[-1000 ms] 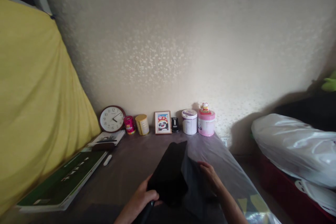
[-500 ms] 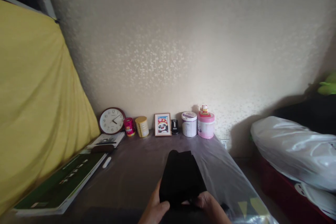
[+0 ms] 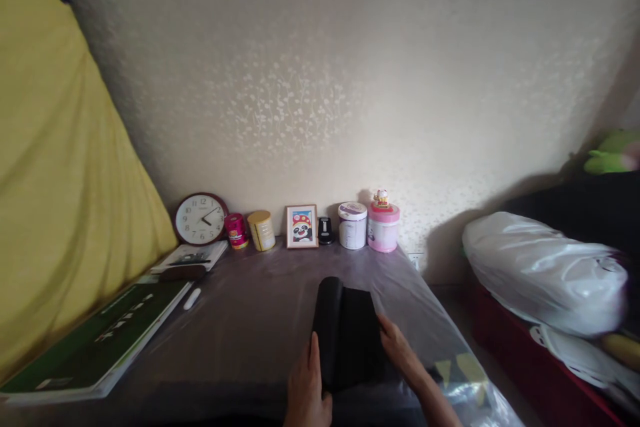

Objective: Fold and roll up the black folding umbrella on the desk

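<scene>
A matte black folded piece [image 3: 350, 333], which looks like cloth, is held over the near part of the table. Its left side is rolled into a thick fold, while the right side lies flatter. My left hand [image 3: 309, 383] is closed on its lower left edge, the thumb toward me and the fingers along the side. At the right edge, my right hand [image 3: 393, 341] pinches the piece between thumb and fingers. Whether its underside touches the table cannot be made out.
The table [image 3: 260, 320] has a glossy cover. A green book [image 3: 110, 340] and a white pen-like object [image 3: 192, 299] lie left. Along the wall stand a clock [image 3: 201, 219], a picture frame [image 3: 302, 227] and several tins. A white plastic bag [image 3: 545, 273] sits right, beyond the table edge.
The black piece has turned and now shows a rolled left fold beside a flatter right part. My right hand has moved up along its right edge. The view has shifted slightly.
</scene>
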